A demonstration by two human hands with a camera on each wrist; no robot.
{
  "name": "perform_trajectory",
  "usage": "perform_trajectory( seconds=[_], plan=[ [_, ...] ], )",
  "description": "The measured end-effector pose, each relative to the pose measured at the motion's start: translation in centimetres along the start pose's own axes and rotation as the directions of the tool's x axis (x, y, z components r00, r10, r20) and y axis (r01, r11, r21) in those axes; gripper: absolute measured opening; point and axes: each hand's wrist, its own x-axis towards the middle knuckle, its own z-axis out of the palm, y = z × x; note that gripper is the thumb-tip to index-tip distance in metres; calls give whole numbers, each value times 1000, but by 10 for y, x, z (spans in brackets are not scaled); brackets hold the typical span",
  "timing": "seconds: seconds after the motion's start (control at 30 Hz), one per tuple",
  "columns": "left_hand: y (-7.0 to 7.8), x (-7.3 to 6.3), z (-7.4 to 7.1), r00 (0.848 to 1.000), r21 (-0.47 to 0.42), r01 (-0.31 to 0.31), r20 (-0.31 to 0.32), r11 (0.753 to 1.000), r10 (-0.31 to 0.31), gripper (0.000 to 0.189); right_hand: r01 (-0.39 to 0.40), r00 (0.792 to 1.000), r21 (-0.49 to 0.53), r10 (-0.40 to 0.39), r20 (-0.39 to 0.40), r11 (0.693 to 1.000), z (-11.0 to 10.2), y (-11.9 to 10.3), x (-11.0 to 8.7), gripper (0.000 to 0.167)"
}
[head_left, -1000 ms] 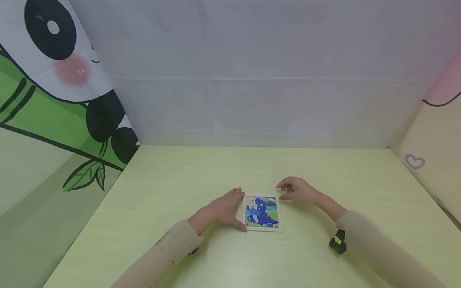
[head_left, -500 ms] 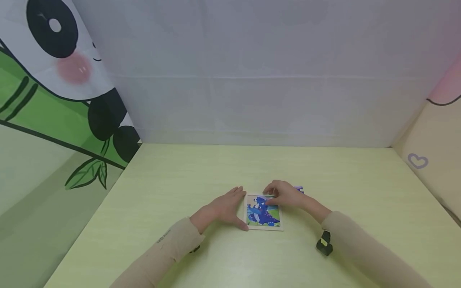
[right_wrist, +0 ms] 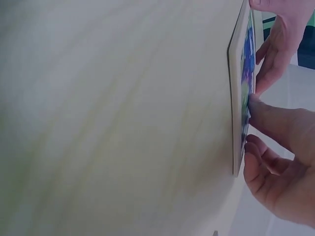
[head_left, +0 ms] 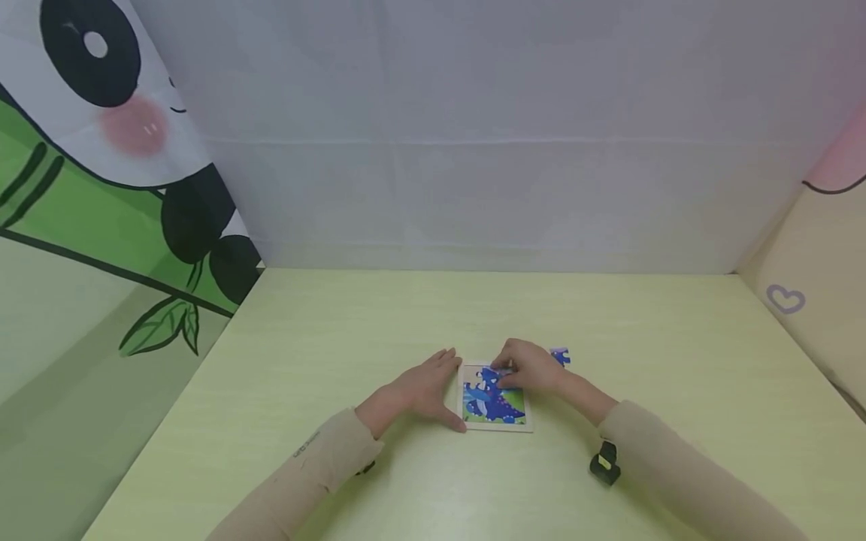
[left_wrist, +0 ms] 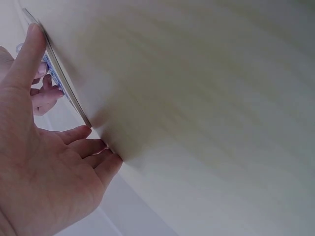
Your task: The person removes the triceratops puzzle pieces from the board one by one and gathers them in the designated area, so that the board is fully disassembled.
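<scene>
A square jigsaw puzzle (head_left: 494, 409) in a pale frame, with a blue dinosaur picture, lies on the table. A beige patch without picture shows at its upper left. My left hand (head_left: 422, 391) spans the frame's left side, thumb at the near corner and fingertips at the far one. Over the upper right of the puzzle, my right hand (head_left: 534, 366) bends its thumb and fingers onto a puzzle piece, mostly hidden under them. In the right wrist view, the right thumb (right_wrist: 268, 115) touches the picture surface, with the fingers curled beside it.
A loose blue and purple puzzle piece (head_left: 560, 355) lies just beyond the right hand. The pale yellow table (head_left: 325, 323) reaches back to a grey-white wall sheet (head_left: 501, 188). Painted panels (head_left: 88, 248) stand at both sides.
My right hand has moved left from beside the frame onto the puzzle's upper right. That uncovered the loose piece behind it. My left hand keeps its place at the frame.
</scene>
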Motion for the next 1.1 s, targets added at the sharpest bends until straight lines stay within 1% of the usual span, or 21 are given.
perform_trajectory(
  seconds=[0.1, 0.27, 0.5, 0.63, 0.73, 0.9, 1.1],
  plan=[
    [1, -1, -1, 1000, -3, 3, 1, 1000, -3, 111, -19, 1000, -14, 19, -4, 1000, 0, -4, 1, 26],
    [2, -3, -3, 1000, -7, 3, 6, 1000, -3, 111, -73, 997, 41, 73, 11, 997, 0, -2, 3, 25],
    [2, -3, -2, 1000, -2, 7, 5, 1000, -7, 111, -78, 996, 116, 72, 48, 990, 0, 2, 7, 26],
    [2, -3, -2, 1000, -2, 4, 2, 1000, -4, 112, -102, 994, 145, 95, 49, 984, -1, 1, 7, 27],
    [2, -3, -2, 1000, -1, 4, 2, 1000, -4, 112, -104, 994, 157, 99, 39, 982, 0, 2, 6, 28],
    [2, -3, -3, 1000, -7, 2, 0, 1000, -2, 112, -83, 997, 149, 81, 16, 985, 2, 1, 5, 30],
    [2, -2, -2, 1000, -8, 5, 0, 1000, -5, 111, -11, 1000, 104, 10, 11, 994, 1, 1, 4, 30]
  ],
)
